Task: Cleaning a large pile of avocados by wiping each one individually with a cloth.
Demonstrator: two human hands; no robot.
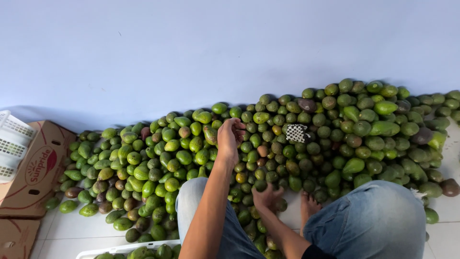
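Observation:
A big heap of green avocados (306,144), a few of them brown or purple, lies on the white tiled floor against a pale blue wall. I sit facing it with my knees in blue jeans (378,216) and a bare foot (309,204) at the heap's near edge. My left hand (230,136) reaches out onto the middle of the heap with its fingers curled over the fruit; what they enclose is hidden. My right hand (266,196) lies close to me, between my knees, with its fingers wrapped over an avocado at the heap's front.
A brown cardboard box (33,168) stands at the left, with a white plastic crate (12,144) on it. Another white crate (120,248) with avocados in it sits at the bottom edge. A small black-and-white checkered item (297,133) rests on the heap.

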